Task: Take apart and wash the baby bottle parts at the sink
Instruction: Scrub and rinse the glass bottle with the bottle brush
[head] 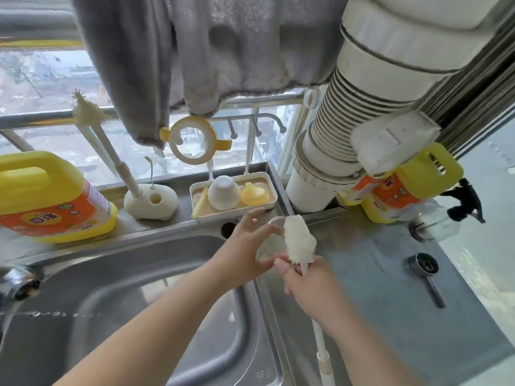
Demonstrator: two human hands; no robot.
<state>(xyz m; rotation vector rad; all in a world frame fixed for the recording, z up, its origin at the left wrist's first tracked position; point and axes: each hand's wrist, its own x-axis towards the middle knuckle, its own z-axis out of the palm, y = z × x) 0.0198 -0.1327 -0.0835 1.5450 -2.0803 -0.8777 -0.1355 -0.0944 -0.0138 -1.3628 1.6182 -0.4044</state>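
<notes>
Stainless sink [117, 274] is lying under both hands, smooth and shiny. Left hand [245, 243] is gripping a clear bottle part [269, 246], blurred, looking thin and rounded, over the sink's right rim. Right hand [309, 288] is clamping the white brush [299, 240] by its stem, bristly head touching the part. Best judged: rotating the part while keeping the soft bristles pressing inside. 2 more parts, white cup [223, 193] and yellow nipple ring [255, 194], are sitting in the drying tray [271, 181].

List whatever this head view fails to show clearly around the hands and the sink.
- Clear part in the left hand: motion-blurred and see-through behind the brush, so unidentifiable.
- Brush handle: its end is cut off by the bottom edge.
- Tap: cut off by the left edge.
- Sink drain: not visible.
</notes>
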